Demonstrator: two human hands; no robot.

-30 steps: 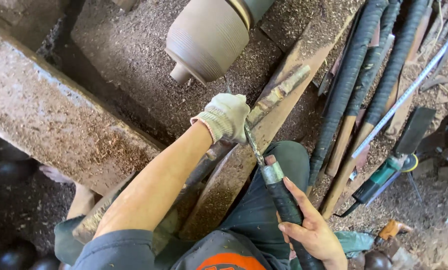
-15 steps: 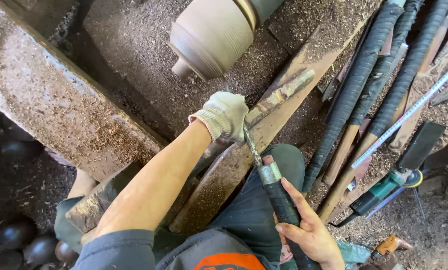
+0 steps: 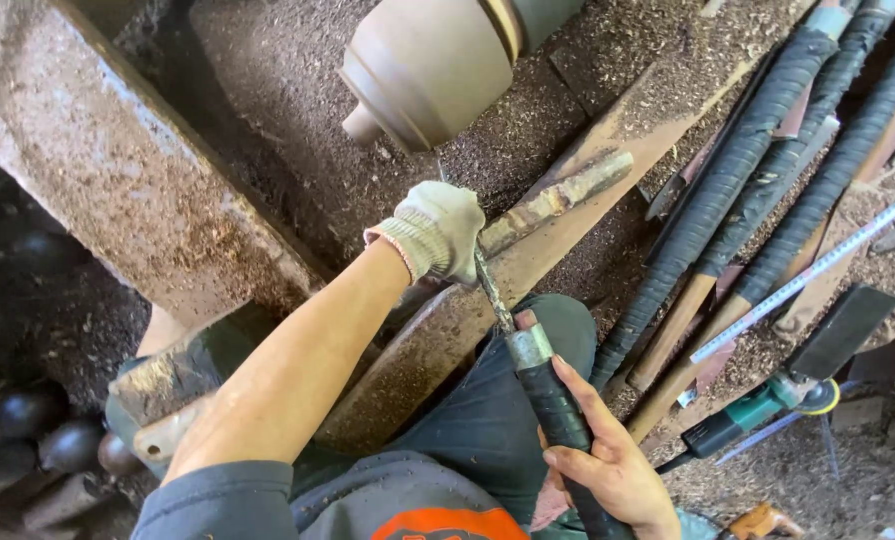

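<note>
The gloved left hand is closed over the steel shaft of a long chisel, pinning it down on the tool rest, a rusty bar that lies along a slanted plank; holding it there gives the blade a fixed bearing point just short of the workpiece, a pale rounded form on the lathe with a small nub at its end. The bare right hand is wrapped around the chisel's black taped handle, low by the person's lap, fingers curled fully round it; that far grip looks meant for leverage and steering, while the gloved hand does the steadying. The chisel tip is hidden under the glove, so whether it touches the workpiece cannot be told; there seems to be a gap of shavings-covered ground between the glove and the pale form. Room is tight: on the left a heavy sawdust-crusted beam runs diagonally near the forearm, and on the right a row of spare tools with black wrapped grips and wooden ends lies just beside the plank, hemming in any swing of the handle that way. A thin metal ruler crosses those tools, and a green power tool sits near the right hand. Dark round balls lie at lower left, well apart from the work.
</note>
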